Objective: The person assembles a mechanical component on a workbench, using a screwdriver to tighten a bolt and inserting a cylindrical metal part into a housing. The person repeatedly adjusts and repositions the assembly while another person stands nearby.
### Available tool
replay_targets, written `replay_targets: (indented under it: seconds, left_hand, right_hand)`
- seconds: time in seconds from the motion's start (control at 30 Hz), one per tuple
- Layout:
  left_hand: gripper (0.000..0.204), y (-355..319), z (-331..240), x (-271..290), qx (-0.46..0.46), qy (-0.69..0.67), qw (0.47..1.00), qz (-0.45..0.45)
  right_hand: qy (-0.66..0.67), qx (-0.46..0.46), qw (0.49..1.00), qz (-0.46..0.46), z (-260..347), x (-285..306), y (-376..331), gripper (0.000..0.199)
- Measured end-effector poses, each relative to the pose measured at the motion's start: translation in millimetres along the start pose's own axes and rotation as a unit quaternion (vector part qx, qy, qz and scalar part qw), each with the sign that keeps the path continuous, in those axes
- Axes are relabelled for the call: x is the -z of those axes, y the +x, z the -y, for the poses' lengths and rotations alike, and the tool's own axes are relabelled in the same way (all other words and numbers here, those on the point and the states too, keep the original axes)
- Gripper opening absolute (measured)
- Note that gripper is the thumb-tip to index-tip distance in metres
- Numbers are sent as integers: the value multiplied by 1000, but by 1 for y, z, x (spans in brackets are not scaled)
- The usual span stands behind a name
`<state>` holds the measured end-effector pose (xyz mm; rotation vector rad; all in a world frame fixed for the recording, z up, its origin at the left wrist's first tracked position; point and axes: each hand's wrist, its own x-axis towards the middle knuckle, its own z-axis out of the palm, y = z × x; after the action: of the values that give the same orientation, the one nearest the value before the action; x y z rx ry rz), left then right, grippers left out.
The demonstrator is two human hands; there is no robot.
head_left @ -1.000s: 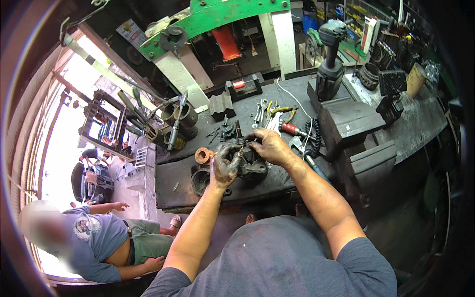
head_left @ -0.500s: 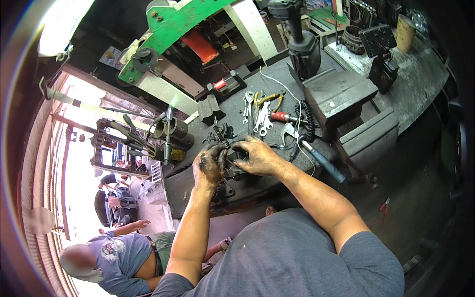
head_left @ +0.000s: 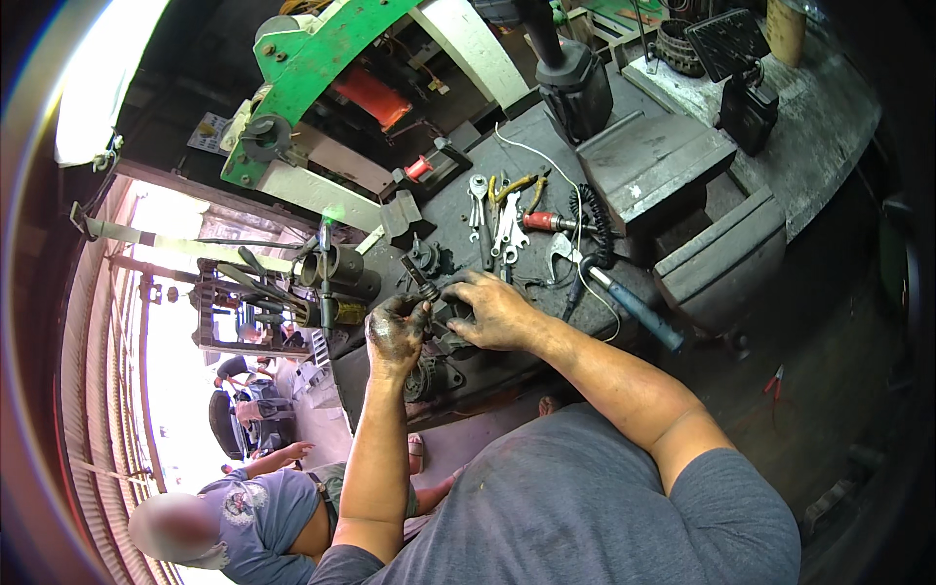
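Over the bench's front edge, my left hand [head_left: 395, 338], blackened with grease, is closed around a dark metal shaft [head_left: 419, 278] with a ringed lower end. The shaft stands tilted above the fingers, and its lower part is hidden. Close beside it, my right hand [head_left: 494, 312] has its fingers and thumb curled about a dark piece that I cannot make out. Beneath the hands sits a dark round metal housing [head_left: 429, 378] with a mounting ear, partly covered by my left hand. Another small dark metal part [head_left: 425, 255] lies just beyond the shaft.
Wrenches [head_left: 507, 229], yellow-handled pliers [head_left: 515, 185], a red air tool [head_left: 546, 222] and a blue-handled hammer [head_left: 639, 310] lie on the bench. A big vise [head_left: 658, 171] stands right. Metal cylinders [head_left: 341, 268] stand left. A person [head_left: 278, 507] is at lower left.
My view has shifted slightly. Both hands remain close together at the dark part; the shaft now leans more to the left, and more of the housing below shows.
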<state>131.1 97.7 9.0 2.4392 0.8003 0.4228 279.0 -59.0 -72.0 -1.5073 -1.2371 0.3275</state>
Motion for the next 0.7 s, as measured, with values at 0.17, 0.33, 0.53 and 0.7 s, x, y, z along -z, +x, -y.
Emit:
replay_targets:
  seconds: [0.17, 0.33, 0.53, 0.7]
  left_hand:
    - [21, 8, -3, 6, -18, -33, 999, 27]
    - [20, 11, -9, 8, 73, -110, 989, 63]
    - [22, 16, -16, 14, 51, 58, 995, 61]
    - [24, 16, -22, 12, 72, 68, 993, 59]
  right_hand:
    - [6, -1, 1000, 1, 0, 1, 1, 53]
    - [2, -8, 1000, -1, 1, -1, 1, 53]
    - [-2, -11, 1000, 9, 1, 0, 1, 54]
    - [-4, -14, 1000, 13, 1, 0, 1, 55]
